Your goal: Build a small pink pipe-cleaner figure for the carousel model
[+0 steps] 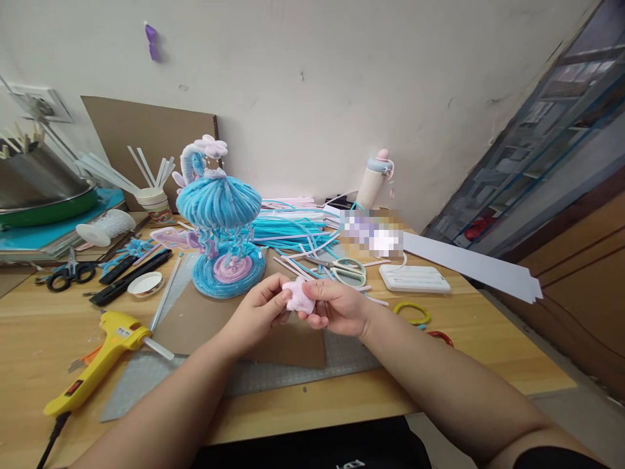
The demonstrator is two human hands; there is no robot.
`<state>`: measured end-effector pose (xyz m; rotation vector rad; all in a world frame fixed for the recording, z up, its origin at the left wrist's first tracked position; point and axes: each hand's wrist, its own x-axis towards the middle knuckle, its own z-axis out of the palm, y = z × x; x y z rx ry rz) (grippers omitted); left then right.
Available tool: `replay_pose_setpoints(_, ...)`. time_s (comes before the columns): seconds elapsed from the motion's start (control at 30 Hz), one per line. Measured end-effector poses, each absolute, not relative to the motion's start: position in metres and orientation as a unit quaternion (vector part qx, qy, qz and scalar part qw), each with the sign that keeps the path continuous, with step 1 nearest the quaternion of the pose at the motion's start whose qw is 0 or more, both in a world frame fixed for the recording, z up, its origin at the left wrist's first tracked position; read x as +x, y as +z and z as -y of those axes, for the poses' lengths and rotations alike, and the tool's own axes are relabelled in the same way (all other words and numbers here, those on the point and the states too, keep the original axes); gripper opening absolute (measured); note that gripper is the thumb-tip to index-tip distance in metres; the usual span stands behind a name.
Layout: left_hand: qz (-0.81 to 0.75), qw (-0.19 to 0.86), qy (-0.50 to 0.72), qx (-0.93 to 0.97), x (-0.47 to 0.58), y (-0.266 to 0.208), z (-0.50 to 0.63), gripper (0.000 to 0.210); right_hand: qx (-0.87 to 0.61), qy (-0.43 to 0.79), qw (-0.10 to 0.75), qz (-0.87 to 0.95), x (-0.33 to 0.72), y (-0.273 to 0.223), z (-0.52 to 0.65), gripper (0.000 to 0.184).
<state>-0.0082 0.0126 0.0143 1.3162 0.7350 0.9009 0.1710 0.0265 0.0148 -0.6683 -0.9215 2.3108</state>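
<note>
A small pale pink fuzzy piece (299,296), seemingly of pipe cleaner, is pinched between my two hands above a brown cardboard sheet (288,348). My left hand (266,305) grips its left side with thumb and fingers. On its right side, the thumb and fingers of my right hand (336,305) press it. Just behind my left hand stands a blue jellyfish-shaped pipe-cleaner model (219,202) on a round blue and pink coiled base (202,277). Blue pipe cleaners (288,228) lie in a bundle behind my hands, with green-handled scissors (349,272) near my right hand.
A yellow hot glue gun (97,358) lies at the left on the wooden table, near black scissors (73,270) and a spool (107,227). A white power bank (414,278), yellow pliers handle (413,313) and bottle (375,179) are at the right. A grey cutting mat (141,384) lies under the cardboard.
</note>
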Motion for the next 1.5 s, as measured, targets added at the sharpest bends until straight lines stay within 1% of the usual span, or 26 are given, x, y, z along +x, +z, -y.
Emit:
replay_pose_setpoints(0.1, -0.329, 0.63, 0.389, 0.586, -0.009, 0.015, -0.013, 0.028, -0.236, 0.881, 0.26, 0.316, 0.171, 0.014, -0.028, 0.025)
replay_pose_setpoints(0.23, -0.343, 0.585, 0.372, 0.634, -0.011, 0.012, -0.014, 0.026, -0.228, 0.903, 0.235, 0.279, 0.172, 0.014, -0.03, 0.019)
replay_pose_setpoints(0.47, -0.387, 0.419, 0.366, 0.735, -0.009, 0.008, -0.014, 0.027, -0.223, 0.923, 0.199, 0.244, 0.173, 0.01, -0.031, 0.017)
replay_pose_setpoints(0.57, -0.383, 0.387, 0.377, 0.749, -0.009, 0.006, -0.014, 0.027, -0.214, 0.925, 0.19, 0.248, 0.172, 0.01, -0.031, 0.016)
replay_pose_setpoints(0.63, -0.381, 0.405, 0.383, 0.738, -0.009, 0.006, -0.014, 0.028, -0.214, 0.927, 0.185, 0.248, 0.172, 0.01, -0.03, 0.016)
replay_pose_setpoints(0.7, -0.376, 0.476, 0.389, 0.693, -0.008, 0.006, -0.014, 0.029, -0.219, 0.921, 0.2, 0.251, 0.17, 0.012, -0.029, 0.017)
replay_pose_setpoints(0.8, -0.367, 0.613, 0.4, 0.574, -0.005, 0.008, -0.014, 0.033, -0.25, 0.884, 0.274, 0.284, 0.165, 0.013, -0.025, 0.02)
replay_pose_setpoints(0.87, -0.365, 0.651, 0.409, 0.526, -0.003, 0.009, -0.014, 0.036, -0.277, 0.846, 0.331, 0.313, 0.161, 0.012, -0.022, 0.023)
replay_pose_setpoints(0.97, -0.363, 0.633, 0.415, 0.542, -0.003, 0.01, -0.016, 0.033, -0.301, 0.799, 0.389, 0.346, 0.156, 0.011, -0.02, 0.026)
replay_pose_setpoints(1.03, -0.363, 0.62, 0.406, 0.565, -0.005, 0.01, -0.017, 0.03, -0.308, 0.783, 0.406, 0.358, 0.157, 0.011, -0.021, 0.026)
replay_pose_setpoints(1.17, -0.367, 0.637, 0.382, 0.56, -0.01, 0.012, -0.019, 0.03, -0.31, 0.776, 0.401, 0.376, 0.162, 0.014, -0.026, 0.027)
replay_pose_setpoints(1.3, -0.36, 0.673, 0.399, 0.508, -0.011, 0.016, -0.018, 0.03, -0.317, 0.764, 0.397, 0.397, 0.165, 0.018, -0.028, 0.03)
replay_pose_setpoints(1.37, -0.37, 0.667, 0.408, 0.502, -0.011, 0.016, -0.018, 0.031, -0.327, 0.753, 0.386, 0.421, 0.166, 0.019, -0.027, 0.031)
replay_pose_setpoints(1.5, -0.397, 0.622, 0.424, 0.525, -0.009, 0.014, -0.017, 0.034, -0.356, 0.711, 0.353, 0.494, 0.166, 0.02, -0.024, 0.032)
